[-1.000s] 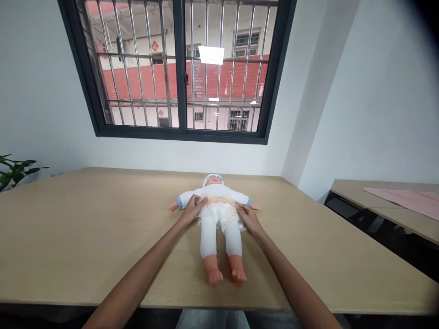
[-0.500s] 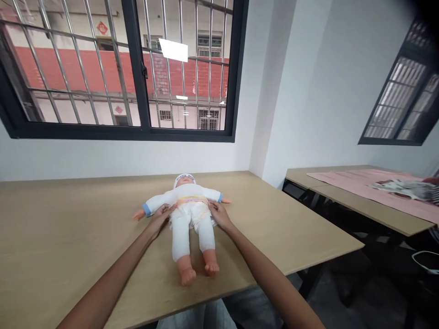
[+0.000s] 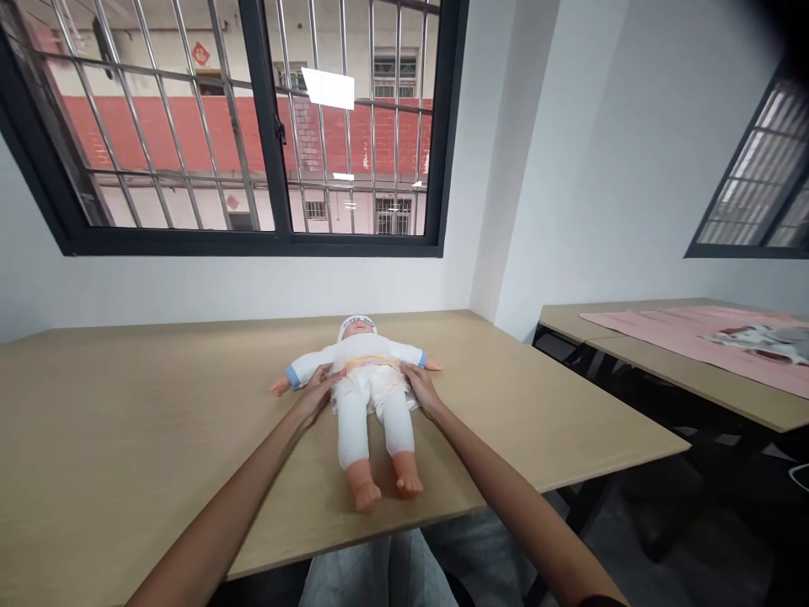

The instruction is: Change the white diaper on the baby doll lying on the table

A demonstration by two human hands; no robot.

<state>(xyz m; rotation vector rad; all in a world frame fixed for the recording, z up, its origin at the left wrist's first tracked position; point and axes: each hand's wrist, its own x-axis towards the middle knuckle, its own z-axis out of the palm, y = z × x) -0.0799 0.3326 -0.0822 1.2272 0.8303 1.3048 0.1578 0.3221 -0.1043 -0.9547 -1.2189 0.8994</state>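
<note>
A baby doll [image 3: 360, 347] in a white top with blue cuffs and a white printed cap lies on its back, feet toward me. A white diaper [image 3: 384, 384] with a yellow-orange waistband wraps its hips, over white leggings. At the diaper's left side, my left hand [image 3: 318, 393] has its fingers closed on the waist edge. My right hand [image 3: 422, 389] grips the opposite side of the waistband, near the doll's cuff. Some fingertips are too small to make out.
The doll rests on a light wooden table [image 3: 158, 405] whose front edge is close to my legs. A barred window [image 3: 253, 244] is behind it. To the right, a second table [image 3: 670, 371] bears a pink cloth [image 3: 657, 333] and a crumpled patterned fabric [image 3: 762, 341].
The view has shifted, so the doll and table appear slightly farther right and higher. Both hands stay at the diaper's waist, with the right hand's fingers slightly higher along its side.
</note>
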